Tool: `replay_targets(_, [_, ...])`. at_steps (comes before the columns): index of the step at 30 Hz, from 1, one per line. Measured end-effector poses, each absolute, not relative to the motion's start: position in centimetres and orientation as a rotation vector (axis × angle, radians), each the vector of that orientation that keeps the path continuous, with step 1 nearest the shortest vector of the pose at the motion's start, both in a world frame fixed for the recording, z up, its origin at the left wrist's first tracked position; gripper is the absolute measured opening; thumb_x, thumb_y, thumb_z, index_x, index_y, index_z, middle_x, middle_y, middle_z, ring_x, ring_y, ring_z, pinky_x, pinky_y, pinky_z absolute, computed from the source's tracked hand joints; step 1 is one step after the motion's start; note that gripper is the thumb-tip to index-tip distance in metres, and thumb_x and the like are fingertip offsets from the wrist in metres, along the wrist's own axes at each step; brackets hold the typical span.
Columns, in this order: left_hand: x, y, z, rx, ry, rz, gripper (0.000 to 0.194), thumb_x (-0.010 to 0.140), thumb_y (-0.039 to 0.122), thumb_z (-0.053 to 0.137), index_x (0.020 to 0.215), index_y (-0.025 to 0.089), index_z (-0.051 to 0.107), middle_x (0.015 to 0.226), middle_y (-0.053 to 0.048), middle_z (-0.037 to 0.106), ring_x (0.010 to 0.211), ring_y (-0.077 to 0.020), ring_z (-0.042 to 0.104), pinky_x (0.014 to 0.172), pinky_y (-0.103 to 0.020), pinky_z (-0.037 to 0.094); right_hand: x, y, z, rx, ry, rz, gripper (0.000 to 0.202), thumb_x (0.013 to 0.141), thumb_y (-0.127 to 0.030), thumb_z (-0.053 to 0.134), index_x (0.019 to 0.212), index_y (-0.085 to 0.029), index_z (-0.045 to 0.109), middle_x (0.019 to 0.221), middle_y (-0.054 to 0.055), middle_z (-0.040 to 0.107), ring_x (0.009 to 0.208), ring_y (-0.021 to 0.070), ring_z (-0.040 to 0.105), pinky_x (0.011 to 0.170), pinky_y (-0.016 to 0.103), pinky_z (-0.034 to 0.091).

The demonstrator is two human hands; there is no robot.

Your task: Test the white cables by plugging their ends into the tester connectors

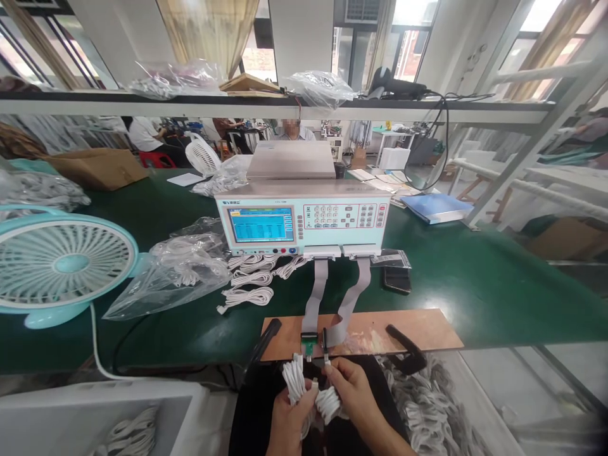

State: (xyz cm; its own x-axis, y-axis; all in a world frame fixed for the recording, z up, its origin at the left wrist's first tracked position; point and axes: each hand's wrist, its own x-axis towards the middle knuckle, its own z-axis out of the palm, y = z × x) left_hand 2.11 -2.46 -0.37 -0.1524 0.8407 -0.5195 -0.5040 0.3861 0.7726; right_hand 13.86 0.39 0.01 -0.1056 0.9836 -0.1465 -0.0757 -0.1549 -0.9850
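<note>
My left hand [291,418] is closed around a coiled white cable [294,379] near the front edge of the bench. A white plug [314,384] sticks up by its thumb. My right hand [352,386] pinches a white cable connector [327,360] at the end of the right grey ribbon cable [351,304]; whether the connector is seated there I cannot tell. More white loops [329,404] hang between both hands. Just left of the pinch, a small green circuit board [309,347] joins the left ribbon cable [315,294]. Both ribbons run down from a tester with a lit blue screen [262,227].
A copper-coloured board [375,330] with black clamps [406,348] lies along the front edge. Coiled cables [249,295], a plastic bag [185,266] and a fan [71,263] stand left; a phone [397,279] lies right. Bins of cables [434,405] flank my lap. A person sits beyond.
</note>
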Motion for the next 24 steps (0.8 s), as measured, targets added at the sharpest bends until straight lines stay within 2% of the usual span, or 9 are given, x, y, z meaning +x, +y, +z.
replay_targets(3, [2.0,-2.6,-0.7,0.433,1.255,1.218,0.036,0.043,0.038,0.080,0.059,0.012,0.061,0.040,0.001,0.055,0.036,-0.0114,0.048,0.038,-0.022,0.040,13.8,0.5,0.3,-1.198,-1.119,1.439,0.036,0.073,-0.047,0.061,0.058,-0.014,0.057,0.051,-0.002,0.049,0.050,0.0120,0.041,0.049,0.022,0.031])
replay_targets(10, [0.7,-2.0,0.1,0.607,1.271,1.181,0.030,0.051,0.037,0.076,0.053,0.010,0.061,0.042,0.000,0.054,0.040,-0.0119,0.049,0.040,-0.022,0.039,13.0,0.6,0.9,-1.204,-0.828,1.605,0.041,0.061,-0.052,0.070,0.058,-0.012,0.060,0.049,-0.002,0.049,0.042,0.0093,0.037,0.044,0.021,0.028])
replay_targets(15, [0.7,-1.6,0.9,0.513,1.304,1.282,0.026,0.055,0.032,0.076,0.064,0.011,0.065,0.056,-0.003,0.065,0.057,-0.0164,0.059,0.058,-0.024,0.046,12.6,0.6,0.8,-1.173,-0.761,1.610,0.037,0.062,-0.048,0.071,0.059,-0.012,0.061,0.048,-0.003,0.046,0.045,0.0094,0.035,0.046,0.021,0.027])
replay_targets(20, [0.9,-1.4,1.4,0.482,1.309,1.289,0.023,0.056,0.028,0.076,0.063,0.010,0.065,0.054,-0.001,0.064,0.055,-0.0150,0.058,0.056,-0.022,0.045,12.7,0.5,0.8,-1.147,-0.804,1.605,0.035,0.065,-0.046,0.069,0.059,-0.012,0.061,0.050,-0.003,0.047,0.047,0.0096,0.034,0.047,0.021,0.026])
replay_targets(24, [1.2,-1.2,1.3,0.448,1.291,1.313,0.020,0.058,0.026,0.075,0.063,0.010,0.064,0.055,0.000,0.064,0.055,-0.0140,0.058,0.055,-0.022,0.045,12.7,0.5,1.2,-1.172,-0.793,1.609,0.037,0.063,-0.048,0.070,0.060,-0.012,0.062,0.048,-0.003,0.046,0.046,0.0095,0.033,0.047,0.021,0.025])
